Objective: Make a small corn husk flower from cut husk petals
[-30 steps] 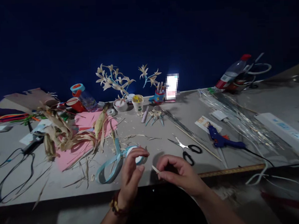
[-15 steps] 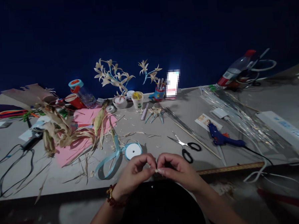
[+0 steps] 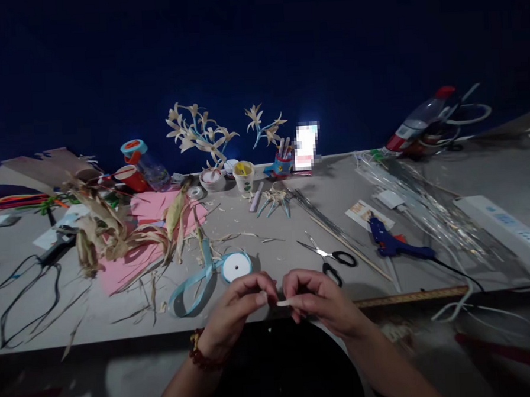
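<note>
My right hand (image 3: 317, 297) pinches a small pale strip (image 3: 282, 303) between thumb and fingers, its free end pointing left. The strip looks like a piece of corn husk. Just to its left is my left hand (image 3: 241, 300), thumb pressed against curled fingers; I cannot make out whether anything is between them. A small gap separates the two hands above the table's front edge. Beyond my left hand lies a spool of light blue ribbon (image 3: 236, 267) with a loose loop. Scissors (image 3: 325, 256) with black handles lie open past my right hand.
Dried corn husks (image 3: 147, 243) lie on pink paper (image 3: 118, 276) at left. Husk flowers (image 3: 199, 137) stand at the back beside a paper cup (image 3: 244, 179) and a lit phone (image 3: 305, 146). At right are a blue glue gun (image 3: 396, 246), wires (image 3: 332, 218) and a power strip (image 3: 501, 227).
My hands have drawn slightly apart from where their fingertips met. More of the pale strip now shows, held in my right fingers. The things on the table have stayed put.
</note>
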`<state>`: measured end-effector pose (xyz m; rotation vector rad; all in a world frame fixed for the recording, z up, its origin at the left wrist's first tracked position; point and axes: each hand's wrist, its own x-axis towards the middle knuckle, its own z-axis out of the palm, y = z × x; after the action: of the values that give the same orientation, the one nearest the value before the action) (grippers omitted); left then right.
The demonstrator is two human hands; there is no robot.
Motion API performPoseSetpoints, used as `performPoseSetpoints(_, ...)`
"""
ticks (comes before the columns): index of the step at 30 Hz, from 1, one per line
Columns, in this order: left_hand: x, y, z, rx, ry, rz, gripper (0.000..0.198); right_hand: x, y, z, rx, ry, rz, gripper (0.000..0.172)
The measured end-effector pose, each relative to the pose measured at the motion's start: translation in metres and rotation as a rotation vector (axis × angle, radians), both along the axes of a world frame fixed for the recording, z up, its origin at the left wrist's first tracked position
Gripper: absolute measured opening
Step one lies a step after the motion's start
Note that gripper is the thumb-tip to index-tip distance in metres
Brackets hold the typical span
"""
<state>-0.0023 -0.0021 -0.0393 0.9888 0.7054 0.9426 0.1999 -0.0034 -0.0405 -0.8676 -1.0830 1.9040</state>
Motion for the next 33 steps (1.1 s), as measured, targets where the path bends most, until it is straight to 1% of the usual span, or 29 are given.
performPoseSetpoints(1,0.0,0.0,0.003,0.02,0.044,-0.031,0.018,0.0,0.0,0.001,0.004,-0.01,0.008,0.02)
performPoseSetpoints(3,0.001,0.0,0.009,0.055,0.116,-0.052,0.017,-0.002,0.001,0.002,0.016,-0.031,0.017,0.021)
performPoseSetpoints(5,0.004,0.001,0.011,0.069,0.13,-0.059,0.017,-0.003,0.001,0.003,0.025,-0.047,0.025,0.021)
performPoseSetpoints(7,0.007,0.003,0.009,0.021,0.059,-0.077,0.017,-0.004,0.0,0.002,0.008,-0.032,0.031,0.021)
performPoseSetpoints(10,0.012,0.005,0.004,-0.138,-0.14,-0.083,0.02,-0.003,-0.002,-0.001,-0.064,0.088,-0.007,0.023)
performPoseSetpoints(11,0.013,0.005,0.003,-0.173,-0.19,-0.06,0.021,-0.003,-0.002,-0.002,-0.079,0.122,-0.031,0.024)
performPoseSetpoints(13,0.013,0.005,0.003,-0.179,-0.204,0.014,0.019,-0.001,-0.002,-0.003,-0.071,0.136,-0.068,0.025)
performPoseSetpoints(15,0.012,0.004,0.005,-0.115,-0.121,0.057,0.016,0.0,-0.002,-0.003,-0.033,0.086,-0.07,0.025)
performPoseSetpoints(19,0.008,0.0,0.009,0.024,0.091,0.013,0.015,-0.002,-0.001,0.0,0.014,-0.015,-0.035,0.025)
performPoseSetpoints(22,0.007,-0.001,0.009,0.059,0.158,0.013,0.016,-0.002,0.0,0.005,0.063,-0.074,-0.008,0.024)
performPoseSetpoints(24,0.007,-0.002,0.01,0.109,0.2,0.033,0.016,-0.002,0.002,0.009,0.135,-0.137,0.014,0.021)
performPoseSetpoints(27,0.006,-0.002,0.012,0.217,0.285,0.067,0.015,-0.001,0.004,0.015,0.265,-0.249,-0.004,0.016)
performPoseSetpoints(29,0.006,-0.002,0.013,0.234,0.301,0.052,0.015,-0.001,0.005,0.016,0.299,-0.282,-0.014,0.014)
performPoseSetpoints(31,0.006,-0.001,0.011,0.169,0.227,-0.005,0.017,-0.002,0.005,0.014,0.231,-0.23,0.012,0.015)
performPoseSetpoints(33,0.007,-0.002,0.006,0.065,0.084,-0.053,0.019,-0.004,0.004,0.01,0.075,-0.113,0.034,0.016)
